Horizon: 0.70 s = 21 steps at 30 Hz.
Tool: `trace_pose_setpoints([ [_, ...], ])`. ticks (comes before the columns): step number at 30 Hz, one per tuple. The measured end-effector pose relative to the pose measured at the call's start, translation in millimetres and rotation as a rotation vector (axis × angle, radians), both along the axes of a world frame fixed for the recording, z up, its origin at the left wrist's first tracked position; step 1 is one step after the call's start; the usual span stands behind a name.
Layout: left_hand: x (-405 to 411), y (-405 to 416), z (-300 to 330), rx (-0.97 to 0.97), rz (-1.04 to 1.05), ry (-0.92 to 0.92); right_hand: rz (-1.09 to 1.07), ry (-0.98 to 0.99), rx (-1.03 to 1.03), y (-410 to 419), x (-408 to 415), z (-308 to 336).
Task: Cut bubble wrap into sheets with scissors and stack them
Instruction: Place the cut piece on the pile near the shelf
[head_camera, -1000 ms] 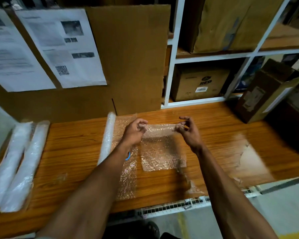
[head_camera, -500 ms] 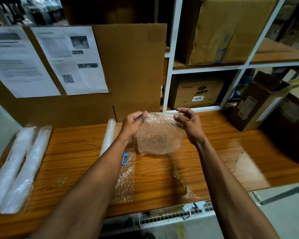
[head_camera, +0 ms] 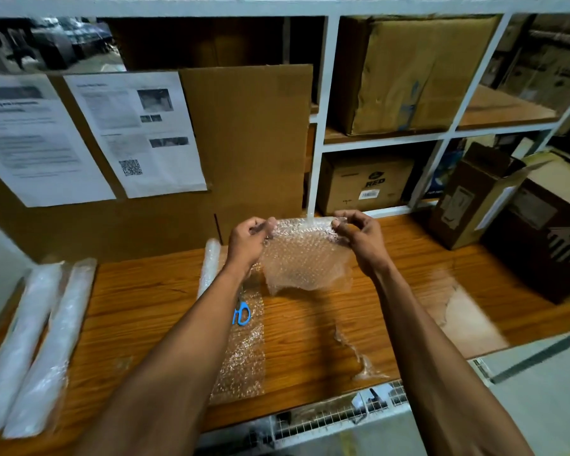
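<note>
Both hands pinch crinkly bubble-wrap sheet (head_camera: 305, 258).

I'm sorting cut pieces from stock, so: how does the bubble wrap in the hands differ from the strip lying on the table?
The held sheet is lifted off the table, pinched at its top corners by the left hand and right hand; the strip on the table lies flat, untouched. The held sheet looks short and roughly square; the strip is long and narrow. The strip has blue-handled scissors on it; the held sheet carries nothing. Both are clear bubble wrap.
</note>
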<state>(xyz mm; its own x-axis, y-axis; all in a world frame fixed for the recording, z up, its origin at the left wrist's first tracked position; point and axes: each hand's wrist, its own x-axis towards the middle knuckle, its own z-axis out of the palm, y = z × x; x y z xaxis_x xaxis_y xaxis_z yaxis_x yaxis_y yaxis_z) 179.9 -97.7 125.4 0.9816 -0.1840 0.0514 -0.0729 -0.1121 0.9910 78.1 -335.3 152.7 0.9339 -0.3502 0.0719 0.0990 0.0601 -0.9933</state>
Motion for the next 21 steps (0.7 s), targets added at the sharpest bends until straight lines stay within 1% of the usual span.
trace_pose_setpoints([
  [2, 1, 6, 5, -0.014, 0.008, -0.012, -0.011, 0.006, -0.007, 4, 0, 2],
  [5, 1, 13, 8, -0.13, -0.116, 0.065, -0.021, -0.001, 0.004, 10, -1, 5],
  [7, -2, 15, 9, -0.166, -0.12, 0.084, -0.025, -0.006, 0.012, 14, -4, 6],
  [11, -7, 19, 6, -0.229, -0.065, 0.087, -0.046, -0.013, 0.043, 21, -10, 4],
  [13, -12, 20, 5, -0.274, -0.116, 0.141, -0.059, -0.016, 0.049, 24, -13, 2],
  [16, -19, 16, -2, -0.253, -0.174, 0.191, -0.082, -0.024, 0.073, 25, -19, -3],
  [18, -21, 12, -4, -0.26, -0.141, 0.203, -0.081, -0.039, 0.103, 24, -23, -4],
  [20, -20, 7, -4, -0.252, -0.104, 0.2, -0.048, 0.011, 0.141, 18, -29, -6],
  [21, -19, 4, -3, -0.24, -0.09, 0.192, 0.005, 0.067, 0.152, 15, -33, -6],
])
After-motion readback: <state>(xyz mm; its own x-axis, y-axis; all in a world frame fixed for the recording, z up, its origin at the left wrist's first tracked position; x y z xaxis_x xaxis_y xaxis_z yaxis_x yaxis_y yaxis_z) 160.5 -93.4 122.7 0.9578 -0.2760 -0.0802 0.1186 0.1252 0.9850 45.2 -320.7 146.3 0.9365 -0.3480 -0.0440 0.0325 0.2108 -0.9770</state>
